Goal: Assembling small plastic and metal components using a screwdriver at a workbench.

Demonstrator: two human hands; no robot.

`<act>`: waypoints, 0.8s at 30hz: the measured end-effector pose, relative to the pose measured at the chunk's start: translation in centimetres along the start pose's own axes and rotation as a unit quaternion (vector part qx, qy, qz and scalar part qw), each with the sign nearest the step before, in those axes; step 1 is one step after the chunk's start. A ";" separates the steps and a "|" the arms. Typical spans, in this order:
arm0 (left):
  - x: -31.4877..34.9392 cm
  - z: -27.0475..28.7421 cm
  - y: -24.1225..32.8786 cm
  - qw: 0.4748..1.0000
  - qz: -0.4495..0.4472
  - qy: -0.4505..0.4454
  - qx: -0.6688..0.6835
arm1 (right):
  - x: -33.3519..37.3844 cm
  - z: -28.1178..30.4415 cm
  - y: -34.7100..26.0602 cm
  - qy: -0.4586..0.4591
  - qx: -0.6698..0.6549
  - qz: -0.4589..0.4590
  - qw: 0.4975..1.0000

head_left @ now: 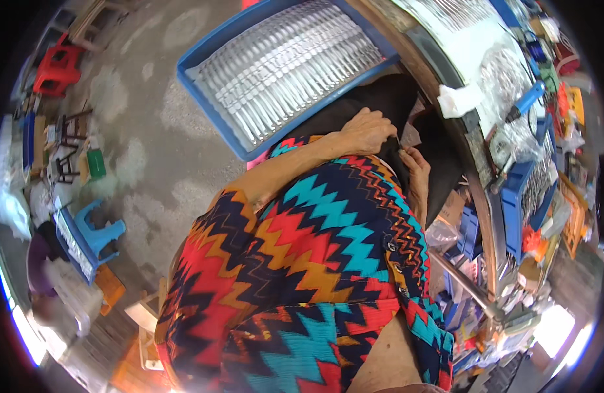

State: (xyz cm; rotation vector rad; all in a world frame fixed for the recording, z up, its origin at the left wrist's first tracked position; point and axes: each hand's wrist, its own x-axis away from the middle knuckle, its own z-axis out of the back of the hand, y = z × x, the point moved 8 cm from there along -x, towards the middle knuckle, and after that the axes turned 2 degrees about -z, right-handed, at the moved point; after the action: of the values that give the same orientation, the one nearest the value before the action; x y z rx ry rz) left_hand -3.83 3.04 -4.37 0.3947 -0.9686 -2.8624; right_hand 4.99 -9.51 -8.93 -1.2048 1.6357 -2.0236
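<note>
Over my lap, my left hand (369, 133) is closed, its fingers pinching the edge of a black cloth (399, 95) that covers my legs. Just to its right and a little nearer, my right hand (416, 169) is closed too, gripping the same dark cloth where a fold runs between the two hands. Whether something small sits in the fingers is hidden. Beyond my left forearm a blue tray (218, 126) holds neat rows of slender, shiny silver pieces (289, 65) on a pale liner. My patterned zigzag shirt (315, 229) fills the near middle.
To the right runs a workbench (456, 98) with a blue-handled tool (528, 99), clear plastic bags (505, 69) and a white block (458, 101). Blue bins (515, 203) crowd beyond it. At left stand a blue stool (98, 226), a red stool (56, 65) and another person (43, 262).
</note>
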 end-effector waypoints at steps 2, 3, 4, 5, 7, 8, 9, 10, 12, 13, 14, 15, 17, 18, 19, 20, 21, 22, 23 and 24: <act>0.0 0.1 -0.3 1.000 0.002 0.001 0.003 | -0.2 -0.6 0.1 -0.004 0.008 -0.012 1.000; 0.1 0.2 -0.5 1.000 0.011 0.002 0.008 | -0.1 -0.8 -0.1 -0.003 0.007 -0.016 1.000; 0.0 0.2 -0.8 1.000 0.022 0.005 0.013 | -0.1 -0.9 -0.2 -0.005 0.007 -0.019 1.000; -0.1 0.3 -0.5 1.000 0.015 0.014 -0.005 | 0.1 -1.1 -0.5 -0.005 0.004 -0.019 1.000; -0.2 0.2 0.1 1.000 0.006 0.010 -0.022 | 0.4 -1.7 -1.2 -0.021 0.001 -0.003 1.000; -0.4 0.3 0.5 0.999 -0.006 0.009 -0.038 | 0.4 -1.7 -1.1 -0.025 0.000 -0.001 1.000; -0.4 0.3 0.6 0.999 -0.017 0.023 -0.043 | 0.4 -1.6 -1.0 -0.035 -0.001 -0.001 0.999; -0.3 0.3 0.6 0.998 -0.015 0.024 -0.048 | 0.4 -1.7 -0.9 -0.046 -0.001 0.000 0.999; -0.4 0.2 0.4 1.000 0.009 0.019 -0.010 | 0.9 -2.2 -1.3 -0.054 -0.016 -0.007 0.998; -0.6 0.1 0.6 1.000 0.008 0.019 -0.013 | 1.0 -2.4 -1.4 -0.058 -0.029 -0.017 0.998; -0.7 0.2 0.8 0.999 0.016 0.026 0.035 | 0.9 -2.4 -1.3 -0.059 -0.031 -0.015 0.998; -0.9 0.1 1.0 0.996 0.024 0.032 0.083 | 0.8 -2.3 -1.3 -0.061 -0.011 0.007 0.998; -2.0 0.5 2.4 0.991 0.003 0.034 0.127 | 0.8 -2.2 -1.6 -0.061 0.007 0.030 0.998; -2.7 0.8 3.3 0.984 -0.015 0.037 0.172 | 1.0 -2.3 -1.8 -0.062 0.046 0.037 0.996; -3.4 0.6 4.3 0.984 -0.038 0.032 0.171 | 1.1 -2.5 -1.9 -0.062 0.085 0.044 0.993; -4.1 0.5 5.1 0.984 -0.045 0.027 0.172 | 1.1 -2.4 -1.6 -0.054 0.081 0.046 0.994; -4.8 0.2 6.5 0.985 -0.084 -0.002 0.153 | 1.1 -1.7 -2.1 0.014 0.105 0.111 0.988; -5.2 -0.3 7.8 0.983 -0.123 -0.030 0.135 | 1.4 -1.0 -2.7 0.083 0.130 0.175 0.972; -5.3 -0.6 8.6 0.982 -0.155 -0.030 0.106 | 1.6 -0.6 -2.9 0.118 0.148 0.206 0.960; -5.2 -1.2 8.8 0.981 -0.162 -0.036 0.106 | 1.8 -0.6 -3.0 0.123 0.169 0.221 0.953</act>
State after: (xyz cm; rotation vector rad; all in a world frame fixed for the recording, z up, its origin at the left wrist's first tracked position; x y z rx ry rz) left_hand 1.54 -3.77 1.21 0.5140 -1.3425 -3.0854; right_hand 4.33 -9.34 -5.48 -0.4346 1.4133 -2.0937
